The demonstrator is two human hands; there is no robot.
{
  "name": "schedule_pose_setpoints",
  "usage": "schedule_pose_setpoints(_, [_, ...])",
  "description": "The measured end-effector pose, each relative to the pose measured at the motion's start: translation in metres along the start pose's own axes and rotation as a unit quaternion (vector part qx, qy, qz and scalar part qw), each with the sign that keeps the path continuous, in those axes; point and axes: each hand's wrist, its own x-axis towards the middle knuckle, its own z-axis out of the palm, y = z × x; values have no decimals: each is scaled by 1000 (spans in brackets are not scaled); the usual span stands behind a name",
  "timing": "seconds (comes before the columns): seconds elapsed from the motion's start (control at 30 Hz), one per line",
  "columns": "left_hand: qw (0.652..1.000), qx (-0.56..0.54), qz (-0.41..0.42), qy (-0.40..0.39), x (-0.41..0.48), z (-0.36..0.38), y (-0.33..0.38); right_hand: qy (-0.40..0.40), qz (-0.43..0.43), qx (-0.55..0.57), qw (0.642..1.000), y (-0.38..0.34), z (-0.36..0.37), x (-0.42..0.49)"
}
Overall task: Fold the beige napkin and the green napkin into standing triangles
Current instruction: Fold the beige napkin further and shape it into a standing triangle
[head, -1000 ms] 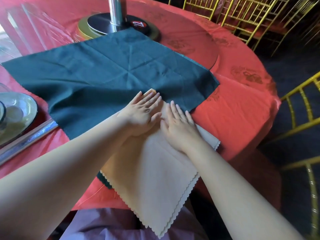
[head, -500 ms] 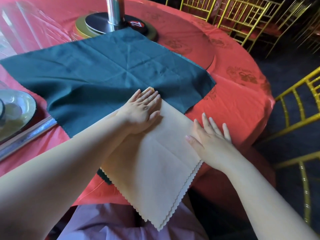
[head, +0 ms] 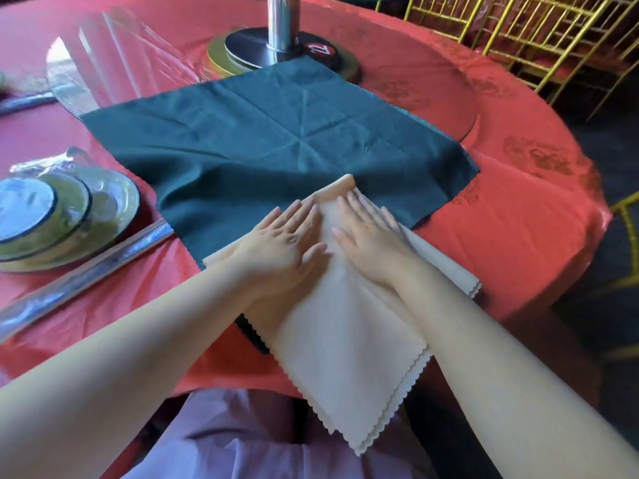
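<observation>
Left grip: left grip (head: 280, 245) lies palm down on the beige napkin (head: 345, 340), fingers straight and close together, thumb spread toward the right grip; it clamps nothing.
Right grip: right grip (head: 371, 242) lies palm down just beside the left, fingers straight and slightly fanned, pressing the same cloth; it clamps nothing. A narrow strip of beige shows between the two.
Beige napkin: folded into a layered square with scalloped edges, set corner-on at the near edge of the surface (head: 518, 219). Its far corner rests on the green napkin (head: 276, 140), just past the fingertips. Its near corner hangs over the near edge, above a lilac garment (head: 242, 444).
Green napkin: spread open and flat at the middle of the surface, with crossing crease lines. Its near corner is under the beige napkin; its far part overlaps a clear glass disc (head: 103, 63).
Surface: round, covered with a red cloth.
Left edge: a stack of dark-rimmed plates (head: 52, 219) under clear wrap; beside it a long clear-wrapped bar (head: 86, 271), one end reaching the green napkin's edge.
Far edge: a metal post (head: 281, 25) on a round base, with a red tag (head: 320, 50) marked 22.
Beyond the far right edge: gold-framed chairs (head: 518, 36).
</observation>
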Motion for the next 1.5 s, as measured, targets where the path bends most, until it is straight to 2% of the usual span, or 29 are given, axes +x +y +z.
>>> schedule_pose_setpoints(0.43, [1000,18,7,-17,-46,-5,-22,-2,-2,5,1000,4,3,1])
schedule_pose_setpoints(0.53, [999,26,19,-26,-55,-6,-25,24,-9,21,999,6,5,1])
schedule_pose_setpoints(0.63, [998,13,56,-16,-59,-9,-26,118,-31,121,985,6,3,-4])
schedule_pose_setpoints(0.7, [988,-73,134,-4,-65,-12,-18,136,-64,216,965,10,-4,-19])
schedule_pose_setpoints(0.8, [946,-216,239,-10,-79,-8,3,8,-120,297,947,14,-16,-60])
schedule_pose_setpoints(0.87, [933,-254,256,-11,-85,-3,11,-72,-128,284,948,18,-21,-86])
schedule_pose_setpoints(0.97, [930,-273,245,-5,-86,1,13,-128,-148,215,957,24,-22,-115])
schedule_pose_setpoints(1.07, [931,-276,237,-17,-87,2,15,-149,-169,151,963,24,-22,-132])
schedule_pose_setpoints(1.17, [937,-254,239,-17,-87,4,20,-124,-187,120,967,22,-16,-135])
schedule_pose_setpoints(1.23, [938,-250,239,-6,-87,4,22,-112,-185,116,969,23,-12,-134])
schedule_pose_setpoints(1.37, [939,-232,253,26,-89,2,22,-142,-186,103,967,26,-13,-135])
schedule_pose_setpoints(1.5, [941,-249,225,37,-92,-2,21,-131,-177,122,968,28,-11,-134])
